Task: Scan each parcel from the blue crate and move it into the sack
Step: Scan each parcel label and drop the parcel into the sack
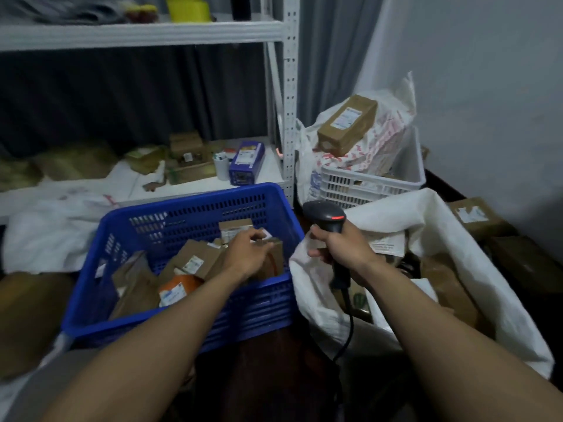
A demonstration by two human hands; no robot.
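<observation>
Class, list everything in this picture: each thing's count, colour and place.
blue crate: one, blue, centre left.
parcels: several, mostly brown, one orange, inside the blue crate.
sack: one, white, right of the blue crate.
white crate: one, white, behind the sack.
brown box: one, brown, atop the white crate's bag.
shelving: one, white, behind.
scanner: one, black, in the right hand.
left hand: one, grips a brown parcel in the blue crate.
right hand: one, grips the scanner.
</observation>
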